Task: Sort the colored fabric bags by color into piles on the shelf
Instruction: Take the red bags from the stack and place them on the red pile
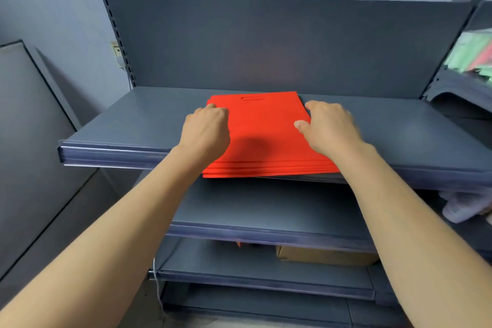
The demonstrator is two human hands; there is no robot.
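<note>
Red bags (261, 136): one flat stack on the top shelf (119, 125), front edge overhanging. Left hand (206, 130) is curled at its left edge, grip not discernible; right hand (330, 128) pinches the right edge, thumb on top. Step, by appearance: squaring the red pile; the next move likely calls for fetching from the mixed bags (474, 56) far right.

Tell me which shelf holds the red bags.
The top shelf: the red bags lie on it, left hand and right hand on them. The box sits two shelves lower.

At rt edge green/red bags (476, 53) blurred & cut off; cardboard box (324, 255) partly hidden behind lower shelf (266, 216).
</note>
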